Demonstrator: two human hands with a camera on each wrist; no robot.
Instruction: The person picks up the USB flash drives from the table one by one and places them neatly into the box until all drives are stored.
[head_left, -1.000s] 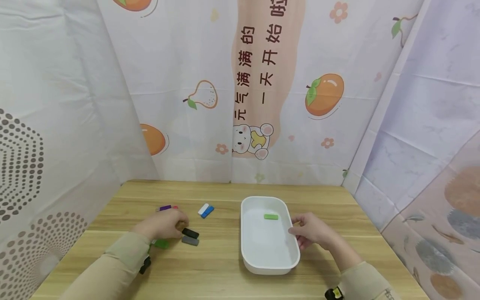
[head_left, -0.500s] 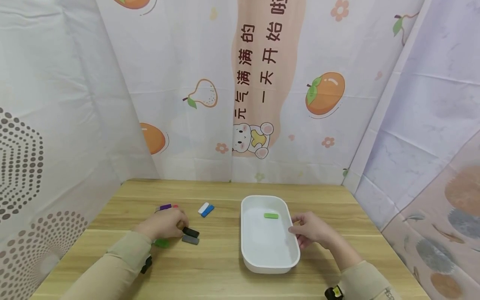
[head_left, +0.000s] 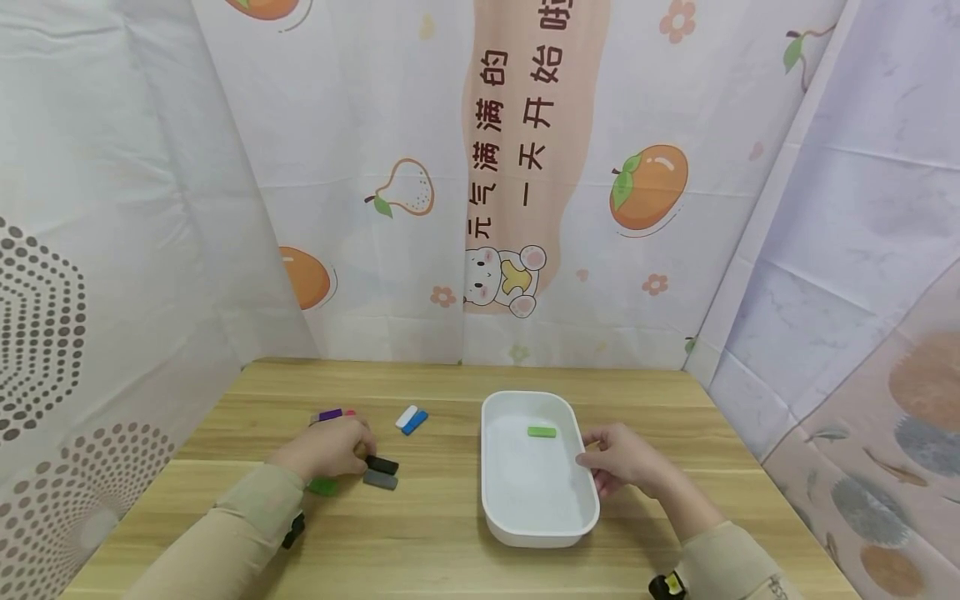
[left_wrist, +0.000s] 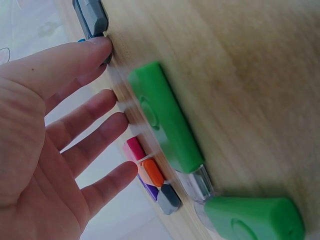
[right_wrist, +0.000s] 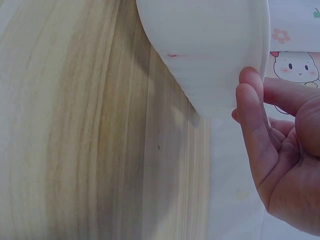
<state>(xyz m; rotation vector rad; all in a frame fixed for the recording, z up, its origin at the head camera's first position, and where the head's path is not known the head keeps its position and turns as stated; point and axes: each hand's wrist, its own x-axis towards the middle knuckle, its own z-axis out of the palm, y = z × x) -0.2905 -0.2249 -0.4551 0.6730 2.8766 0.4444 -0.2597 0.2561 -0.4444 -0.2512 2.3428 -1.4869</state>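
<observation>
My left hand (head_left: pixel 330 448) reaches down at the left of the table, thumb and index finger pinching the near end of a black USB stick (head_left: pixel 384 465). A grey USB stick (head_left: pixel 380 479) lies right beside it. In the left wrist view the other fingers are spread loosely, and a green USB stick (left_wrist: pixel 167 117) lies below the palm. My right hand (head_left: pixel 622 460) grips the right rim of a white plastic tray (head_left: pixel 536 533), thumb over the edge and fingers against the outer wall. Inside the tray rests a light green stick (head_left: pixel 542 432).
White and blue sticks (head_left: pixel 415 422) lie together farther back. Beyond the left hand sit purple (head_left: pixel 330 414), orange (left_wrist: pixel 152 172) and pink (left_wrist: pixel 134 148) pieces, partly hidden in the head view. A printed curtain (head_left: pixel 375 275) stands behind the wooden table (head_left: pixel 442 517).
Almost nothing differs. Both hands keep their places, the left at the black stick and the right on the tray rim; the left forearm has shifted only slightly.
</observation>
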